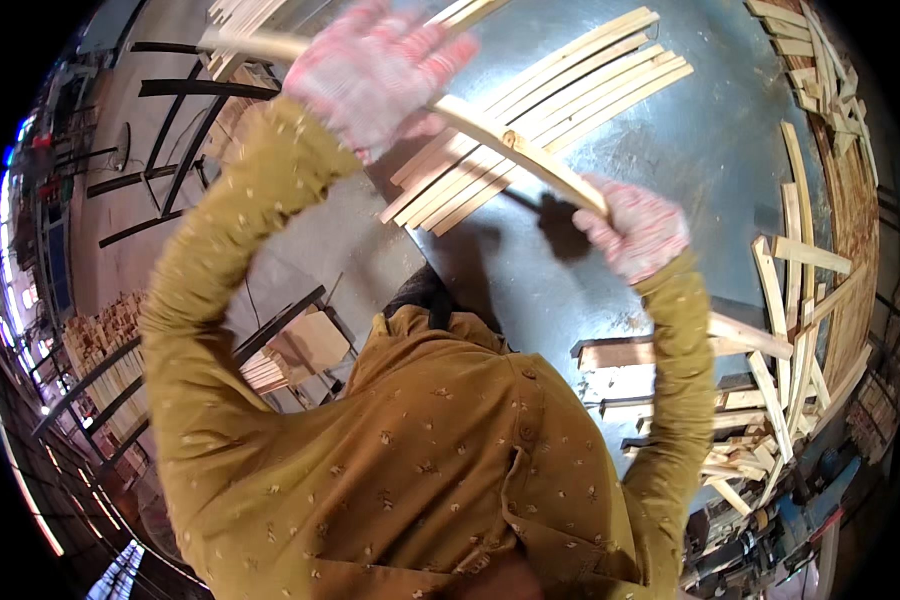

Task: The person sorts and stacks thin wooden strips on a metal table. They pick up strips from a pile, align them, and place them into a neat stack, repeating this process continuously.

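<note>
A long, pale wooden strip (510, 145) with a dark knot is held up across the view, above the metal table. My right hand (638, 228), in a pink-and-white knit glove, is closed around its right end. Farther left, my left hand (375, 75), gloved alike and slightly blurred, lies over the strip, with the fingers extended on one side and the thumb on the other. The strip's left part comes out past that wrist. Beneath it, several similar strips (580, 85) lie side by side on the table (720, 130).
Short wooden offcuts (785, 300) are heaped along the right side by a brown board edge (855, 200). Black metal bars (205, 88) stick out at the left, near stacked wood (105, 345). A cardboard-coloured box (310, 345) sits low beside me.
</note>
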Available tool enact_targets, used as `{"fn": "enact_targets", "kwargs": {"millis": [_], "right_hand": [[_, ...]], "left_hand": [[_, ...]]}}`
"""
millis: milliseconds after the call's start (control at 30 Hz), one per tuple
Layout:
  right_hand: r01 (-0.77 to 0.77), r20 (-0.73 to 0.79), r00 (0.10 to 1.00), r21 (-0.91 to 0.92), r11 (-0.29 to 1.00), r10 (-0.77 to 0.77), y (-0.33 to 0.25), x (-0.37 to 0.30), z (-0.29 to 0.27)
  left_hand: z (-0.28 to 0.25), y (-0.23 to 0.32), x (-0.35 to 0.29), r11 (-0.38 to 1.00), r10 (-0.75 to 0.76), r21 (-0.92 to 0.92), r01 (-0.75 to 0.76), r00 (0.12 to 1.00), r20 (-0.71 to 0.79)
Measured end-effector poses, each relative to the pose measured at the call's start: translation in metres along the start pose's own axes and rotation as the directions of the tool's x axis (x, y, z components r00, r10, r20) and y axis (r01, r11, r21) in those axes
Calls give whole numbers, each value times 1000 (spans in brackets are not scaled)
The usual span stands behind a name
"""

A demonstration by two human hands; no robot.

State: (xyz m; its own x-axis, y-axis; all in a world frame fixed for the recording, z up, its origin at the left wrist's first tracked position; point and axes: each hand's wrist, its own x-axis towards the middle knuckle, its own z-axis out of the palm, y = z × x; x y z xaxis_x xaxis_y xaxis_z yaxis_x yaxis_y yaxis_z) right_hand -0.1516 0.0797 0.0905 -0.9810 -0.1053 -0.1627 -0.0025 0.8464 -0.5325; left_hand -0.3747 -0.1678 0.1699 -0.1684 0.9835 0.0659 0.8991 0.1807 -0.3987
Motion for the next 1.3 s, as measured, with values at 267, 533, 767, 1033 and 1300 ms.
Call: {"fn": "enact_targets", "kwargs": {"millis": [267,533,767,1033,1300], "right_hand": [[-393,-102,907,-557,732,409,123,-154,-2],[-574,110,625,-608,549,773,143,-200,41],[-376,-516,776,82,923,362,60,-124,-79],[541,-465,609,836,92,643,175,-76,-75],[-821,-389,-289,571,-17,875,293,-133,-74]], "left_hand": [[88,1,-13,806,-300,-337,487,826,477],[201,8,-5,428,-655,-374,823,567,499],[126,57,44,563,-554,-623,543,808,203],[33,249,135,-722,554,-340,602,798,238],[76,262,115,-738,322,-288,611,693,645]]}}
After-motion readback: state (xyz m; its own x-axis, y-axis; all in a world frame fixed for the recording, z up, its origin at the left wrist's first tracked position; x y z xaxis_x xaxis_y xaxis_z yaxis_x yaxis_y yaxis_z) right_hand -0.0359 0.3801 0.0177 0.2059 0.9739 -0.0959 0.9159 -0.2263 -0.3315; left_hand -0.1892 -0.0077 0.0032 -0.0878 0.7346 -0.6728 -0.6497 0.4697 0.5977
